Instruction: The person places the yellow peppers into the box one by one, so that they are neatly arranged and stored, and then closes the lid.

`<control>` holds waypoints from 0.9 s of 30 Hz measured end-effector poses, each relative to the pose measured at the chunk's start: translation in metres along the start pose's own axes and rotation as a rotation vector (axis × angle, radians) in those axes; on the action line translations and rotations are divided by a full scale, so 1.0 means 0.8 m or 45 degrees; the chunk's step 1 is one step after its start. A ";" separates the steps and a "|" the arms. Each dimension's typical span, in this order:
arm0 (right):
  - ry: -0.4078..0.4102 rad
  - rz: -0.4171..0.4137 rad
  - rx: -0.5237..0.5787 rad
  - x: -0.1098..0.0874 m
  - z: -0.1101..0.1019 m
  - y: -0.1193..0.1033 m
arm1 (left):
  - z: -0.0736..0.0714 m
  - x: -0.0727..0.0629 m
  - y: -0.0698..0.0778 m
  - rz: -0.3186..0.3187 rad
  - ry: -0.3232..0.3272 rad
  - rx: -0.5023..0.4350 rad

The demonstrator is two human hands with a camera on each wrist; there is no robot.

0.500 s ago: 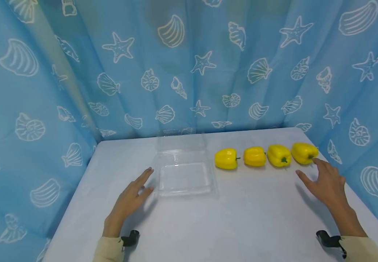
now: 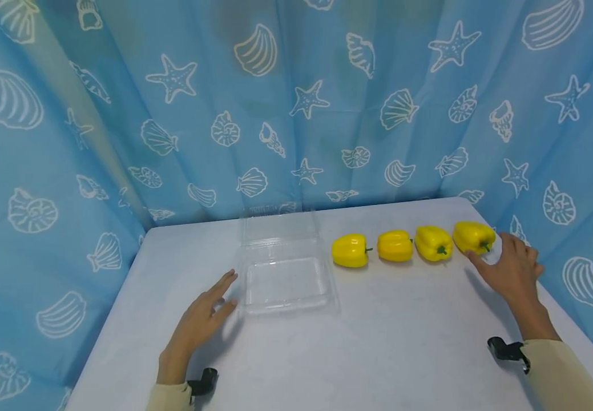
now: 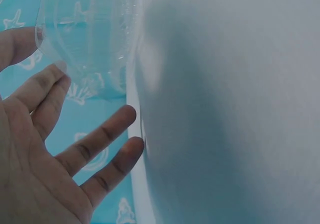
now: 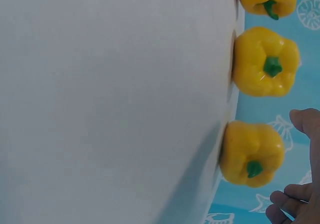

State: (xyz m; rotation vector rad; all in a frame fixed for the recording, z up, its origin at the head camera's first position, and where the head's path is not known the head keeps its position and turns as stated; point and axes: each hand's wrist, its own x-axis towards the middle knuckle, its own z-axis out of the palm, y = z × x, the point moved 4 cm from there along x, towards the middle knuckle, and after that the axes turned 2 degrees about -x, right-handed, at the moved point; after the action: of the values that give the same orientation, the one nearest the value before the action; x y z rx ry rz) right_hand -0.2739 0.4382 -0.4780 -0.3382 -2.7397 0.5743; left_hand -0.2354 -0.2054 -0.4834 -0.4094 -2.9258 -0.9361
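A clear plastic clamshell container (image 2: 287, 308) lies with its lid raised at the back, left of the middle of the white table. My left hand (image 2: 196, 319) is at its left side with fingers extended; in the left wrist view, some fingertips overlap the corner of the clear plastic (image 3: 90, 29). Several yellow bell peppers with green stems stand in a row to the right. Around the rightmost bell pepper (image 2: 473, 236), my right hand (image 2: 516, 274) spreads thumb and fingers. The right wrist view shows a gap between the thumb (image 4: 305, 121) and that pepper (image 4: 250, 151).
Left of it along the row are another bell pepper (image 2: 433, 243), a squat one (image 2: 395, 246) and one nearest the container (image 2: 350, 250). A blue curtain (image 2: 327, 125) with white shell and starfish prints hangs behind the white table (image 2: 358, 354) and on both sides.
My right hand has moved forward, its fingers now reaching to the far right of the rightmost pepper and its thumb at the near left. The left hand stays beside the container. The head view has shifted slightly.
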 end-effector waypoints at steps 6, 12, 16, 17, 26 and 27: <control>-0.021 0.026 0.008 0.012 0.011 0.008 | 0.001 -0.003 -0.002 -0.004 0.016 0.010; -0.045 0.065 0.024 0.024 0.016 0.015 | 0.002 -0.005 -0.003 -0.018 0.021 0.005; -0.066 0.097 0.041 0.033 0.021 0.017 | 0.001 -0.006 -0.002 0.002 0.034 -0.014; -0.072 0.103 0.046 0.035 0.022 0.017 | 0.001 -0.006 -0.002 0.008 0.038 -0.016; -0.095 0.111 0.059 0.048 0.026 0.017 | 0.003 -0.002 -0.003 0.027 0.061 -0.021; -0.097 0.112 0.053 0.048 0.026 0.018 | 0.004 -0.001 -0.003 0.028 0.063 -0.026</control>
State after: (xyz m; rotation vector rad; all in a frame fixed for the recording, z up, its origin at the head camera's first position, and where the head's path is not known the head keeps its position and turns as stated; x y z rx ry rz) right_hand -0.3145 0.4549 -0.4917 -0.4371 -2.7923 0.6790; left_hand -0.2351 -0.2056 -0.4874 -0.4123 -2.8638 -0.9593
